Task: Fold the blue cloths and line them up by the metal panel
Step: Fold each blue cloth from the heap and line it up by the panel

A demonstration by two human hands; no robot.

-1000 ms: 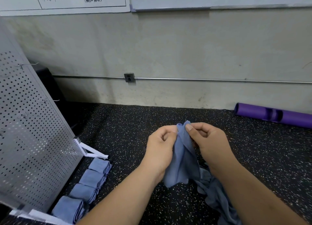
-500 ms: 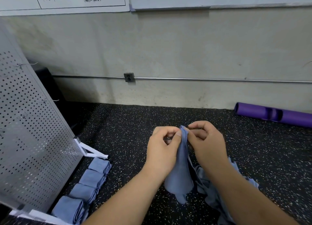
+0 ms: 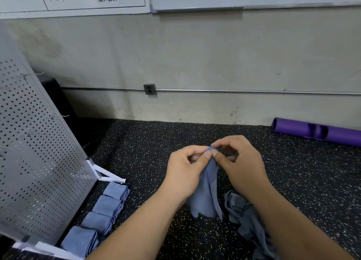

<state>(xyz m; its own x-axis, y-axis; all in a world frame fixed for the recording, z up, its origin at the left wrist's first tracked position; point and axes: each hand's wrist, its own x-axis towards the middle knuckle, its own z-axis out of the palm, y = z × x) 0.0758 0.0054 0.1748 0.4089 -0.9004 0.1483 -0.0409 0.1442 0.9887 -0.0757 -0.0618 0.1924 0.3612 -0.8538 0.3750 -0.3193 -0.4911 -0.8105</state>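
A blue cloth [image 3: 207, 197] hangs above the speckled floor, pinched at its top corner by both hands. My left hand [image 3: 185, 172] grips it from the left and my right hand [image 3: 242, 166] from the right, fingertips meeting at the corner. A crumpled pile of loose blue cloths [image 3: 248, 220] lies on the floor under my right forearm. Several folded blue cloths [image 3: 105, 211] lie in a row along the foot of the perforated metal panel [image 3: 35, 152] at the left.
A purple foam roller [image 3: 320, 132] lies by the wall at the right. The panel's white support foot [image 3: 109, 174] juts out just beyond the row. A conduit with an outlet box [image 3: 149, 89] runs along the wall.
The held cloth has lifted clear of the pile, which now lies apart on the floor. Both hands have drawn closer together at the cloth's top corner.
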